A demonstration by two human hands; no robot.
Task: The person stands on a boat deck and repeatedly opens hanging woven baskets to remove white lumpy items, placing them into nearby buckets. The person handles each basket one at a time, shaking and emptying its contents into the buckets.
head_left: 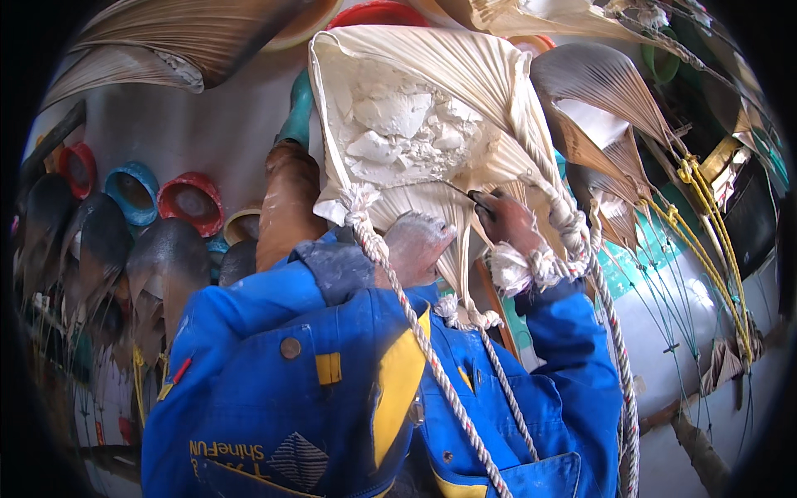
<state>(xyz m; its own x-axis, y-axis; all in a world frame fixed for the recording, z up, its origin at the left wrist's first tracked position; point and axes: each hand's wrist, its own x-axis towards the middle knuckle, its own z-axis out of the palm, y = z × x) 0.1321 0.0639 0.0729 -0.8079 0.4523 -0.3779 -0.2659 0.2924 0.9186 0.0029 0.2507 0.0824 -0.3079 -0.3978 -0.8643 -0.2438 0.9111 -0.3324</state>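
A cream cloth sling (465, 58), gathered and knotted at its corners, hangs in front of my chest. White lumpy paste or curd (398, 120) lies inside it. My left hand (422, 247), dusted white, is at the sling's near folds; its fingers are hidden and slightly blurred. My right hand (506, 220) is curled at the near lip, beside the right-hand knot. From its fingertips a thin dark line runs leftward along the cloth, too fine to identify. Twisted white rope (415, 324) runs down from the left knot (359, 202), and another rope (618, 357) hangs at right.
Red and blue round basins (191, 203) and dark stained cloths (170, 257) line the left side. More brown pleated cloths (606, 87) hang at upper right. Yellow ropes (706, 224), thin green cords (664, 307) and wooden poles (697, 448) crowd the right side.
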